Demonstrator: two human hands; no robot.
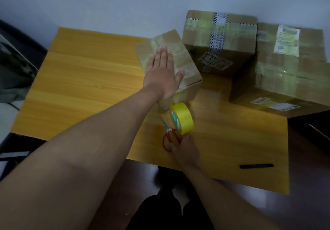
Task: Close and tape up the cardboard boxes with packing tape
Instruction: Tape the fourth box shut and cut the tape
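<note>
While my left hand (pixel 163 72) lies flat with straight fingers on the top of the small cardboard box (pixel 189 86), that box sits near the middle of the yellow wooden table (pixel 85 79), turned at an angle to the table's edges. Its top flaps are down and glossy tape covers them under my palm. Just in front of the box's near corner stands the yellow tape roll (pixel 182 119), up on its edge, and my right hand (pixel 185 151) grips it from below, fingers curled round its lower rim. Whether a strip runs from the roll up to the box I cannot tell. Red-handled scissors (pixel 168 136) lie on the table touching the roll's left side, blades pointing away from me, one handle loop partly under my right hand.

Behind the small box, to its right, a medium cardboard box (pixel 219 38) stands close by the wall, crossed with clear tape and a printed black-and-white strip. Beside that, further right, a large cardboard box (pixel 289 74) carries labels and much clear tape. A black marker (pixel 256 166) lies near the table's front right edge, well apart from my hands.
</note>
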